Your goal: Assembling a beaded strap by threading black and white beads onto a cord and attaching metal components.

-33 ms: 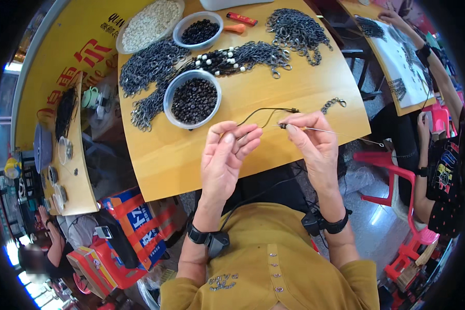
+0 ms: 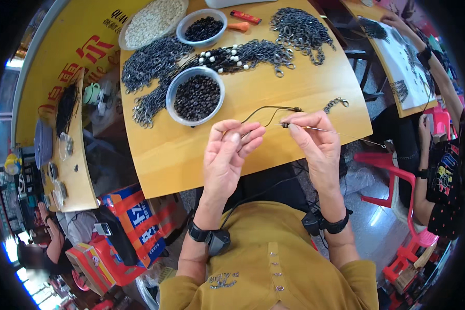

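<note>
Above the table's near edge, my left hand [image 2: 224, 157] is closed with thumb and fingers around a thin dark cord [image 2: 266, 107]. The cord bends in a loop across to a dark knot or bead by my right hand [image 2: 319, 142]. That hand pinches a long thin beading needle [image 2: 349, 135], whose small looped end sticks out to the right. A few dark beads [image 2: 285, 125] sit near the needle's other end, at my thumb and fingertip. A bowl of dark beads [image 2: 221, 103] stands just beyond my left hand. A short piece of chain [image 2: 336, 105] lies beyond my right hand.
The wooden table [image 2: 155, 165] also carries heaped chains [image 2: 300, 32], finished cords with white beads [image 2: 227, 58], a second bowl of dark beads [image 2: 203, 28], a tray of white beads [image 2: 152, 23] and a red lighter [image 2: 246, 17]. Another person works at the table on the right.
The whole view has shifted very slightly. Both hands keep the same hold on the cord and the needle.
</note>
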`<state>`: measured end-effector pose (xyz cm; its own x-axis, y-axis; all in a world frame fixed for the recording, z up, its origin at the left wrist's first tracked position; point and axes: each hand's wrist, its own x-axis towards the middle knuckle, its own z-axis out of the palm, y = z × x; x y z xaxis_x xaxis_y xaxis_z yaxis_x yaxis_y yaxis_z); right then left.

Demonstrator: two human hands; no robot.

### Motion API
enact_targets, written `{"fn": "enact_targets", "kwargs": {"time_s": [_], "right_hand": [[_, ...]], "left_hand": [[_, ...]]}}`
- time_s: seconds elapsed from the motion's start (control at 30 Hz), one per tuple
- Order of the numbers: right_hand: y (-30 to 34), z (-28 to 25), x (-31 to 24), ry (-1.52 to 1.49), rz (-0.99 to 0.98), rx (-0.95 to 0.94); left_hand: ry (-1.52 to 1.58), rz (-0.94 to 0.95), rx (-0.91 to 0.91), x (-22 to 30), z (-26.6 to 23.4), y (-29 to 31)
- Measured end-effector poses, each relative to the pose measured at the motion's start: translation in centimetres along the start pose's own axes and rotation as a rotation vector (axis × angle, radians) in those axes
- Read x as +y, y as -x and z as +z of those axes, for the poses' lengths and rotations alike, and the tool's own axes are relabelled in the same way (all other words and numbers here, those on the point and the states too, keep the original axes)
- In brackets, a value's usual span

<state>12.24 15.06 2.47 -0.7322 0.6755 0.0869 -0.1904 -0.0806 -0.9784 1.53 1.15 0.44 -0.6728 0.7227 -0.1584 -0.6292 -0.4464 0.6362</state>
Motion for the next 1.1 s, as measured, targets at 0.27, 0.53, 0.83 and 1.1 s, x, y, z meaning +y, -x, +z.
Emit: {"fn": "enact_targets", "kwargs": {"time_s": [0.27, 0.53, 0.83, 1.1], "right_hand": [[0.2, 1.2, -0.3, -0.009, -0.008, -0.12], [0.1, 1.8, -0.3, -0.018, 0.027, -0.186], [0.0, 1.4, -0.3, 0.01, 0.061, -0.224], [0.2, 1.5, 0.1, -0.019, 0.073, -0.213]], "left_hand": [[-0.04, 0.012, 0.036, -0.6, -0.8, 0.4], [-0.357, 0.067, 0.067, -0.3, -0.9, 0.9], [-0.379, 0.07, 0.091, -0.1, -0.4, 0.9], [-0.349, 0.054, 0.075, -0.3, -0.5, 1.0]]}}
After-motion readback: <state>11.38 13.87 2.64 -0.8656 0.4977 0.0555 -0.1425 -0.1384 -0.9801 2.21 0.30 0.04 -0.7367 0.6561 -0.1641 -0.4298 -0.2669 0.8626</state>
